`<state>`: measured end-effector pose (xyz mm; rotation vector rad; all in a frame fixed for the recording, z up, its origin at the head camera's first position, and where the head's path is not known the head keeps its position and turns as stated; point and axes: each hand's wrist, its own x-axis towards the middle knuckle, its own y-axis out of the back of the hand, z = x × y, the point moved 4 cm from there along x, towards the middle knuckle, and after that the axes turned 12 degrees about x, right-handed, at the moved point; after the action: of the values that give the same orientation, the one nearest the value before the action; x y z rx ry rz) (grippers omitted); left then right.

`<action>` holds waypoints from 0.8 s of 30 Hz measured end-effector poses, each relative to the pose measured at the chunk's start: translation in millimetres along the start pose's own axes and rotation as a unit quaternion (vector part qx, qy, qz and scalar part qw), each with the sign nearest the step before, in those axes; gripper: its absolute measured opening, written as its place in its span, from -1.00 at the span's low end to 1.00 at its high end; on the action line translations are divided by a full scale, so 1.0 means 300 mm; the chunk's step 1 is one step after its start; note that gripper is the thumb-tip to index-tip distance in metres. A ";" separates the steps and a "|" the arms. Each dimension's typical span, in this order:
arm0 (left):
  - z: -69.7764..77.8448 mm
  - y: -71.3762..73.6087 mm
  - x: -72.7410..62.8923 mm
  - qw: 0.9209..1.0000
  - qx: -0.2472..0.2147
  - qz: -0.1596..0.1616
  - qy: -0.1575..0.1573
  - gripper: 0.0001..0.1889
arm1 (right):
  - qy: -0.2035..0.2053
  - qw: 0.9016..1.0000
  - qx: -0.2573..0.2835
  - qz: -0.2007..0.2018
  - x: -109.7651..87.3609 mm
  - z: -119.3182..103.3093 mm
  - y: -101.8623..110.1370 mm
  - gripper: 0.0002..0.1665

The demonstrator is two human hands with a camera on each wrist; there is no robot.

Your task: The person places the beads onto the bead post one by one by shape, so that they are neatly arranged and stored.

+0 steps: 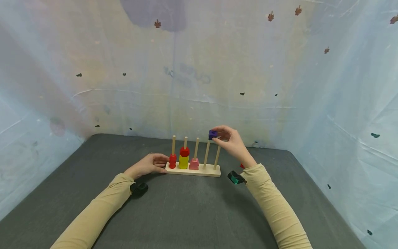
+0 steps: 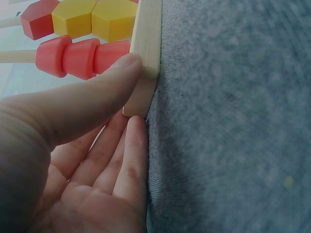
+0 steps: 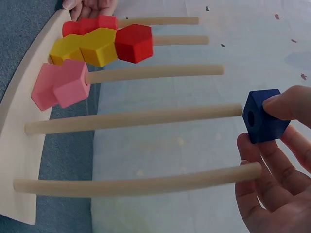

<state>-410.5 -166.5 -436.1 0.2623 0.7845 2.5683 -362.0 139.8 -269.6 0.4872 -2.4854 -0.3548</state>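
Note:
A wooden peg stand (image 1: 192, 172) with several upright pegs sits on the table. My left hand (image 1: 151, 164) holds its left end, the thumb (image 2: 121, 73) against the base and the fingers at its end. Between thumb and fingertips, my right hand (image 1: 230, 140) pinches a dark blue-purple cube-like block (image 3: 265, 116) with a hole, at the tip of the fourth peg (image 3: 136, 119). Red rounded beads (image 1: 172, 161) fill the leftmost peg's lower part. The second peg carries yellow hexagonal blocks (image 1: 183, 162) under a red one (image 1: 185, 151). Pink blocks (image 1: 194, 164) sit on the third; the last two pegs are bare.
A dark grey cloth covers the table (image 1: 186, 207). Behind and at both sides hangs a pale plastic sheet (image 1: 186, 69) with small dark marks. A red piece (image 1: 242, 166) shows partly behind my right wrist. Black bands sit at both wrists.

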 end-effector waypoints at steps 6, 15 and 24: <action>0.002 0.002 0.000 1.000 -0.007 -0.002 -0.006 -0.43 | -0.019 1.000 0.001 -0.005 0.003 0.013 -0.018 -0.59; 0.003 0.003 -0.005 1.000 -0.010 -0.005 -0.004 -0.43 | -0.046 0.999 -0.008 -0.015 0.000 0.032 -0.035 -0.59; 0.000 0.002 -0.001 1.000 -0.007 -0.007 -0.007 -0.43 | -0.116 0.993 0.008 0.004 -0.018 0.250 -0.031 -0.53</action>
<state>-410.6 -167.1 -435.8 0.2703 0.7594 2.5560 -399.2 144.4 -335.4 0.4662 -2.7148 -0.4105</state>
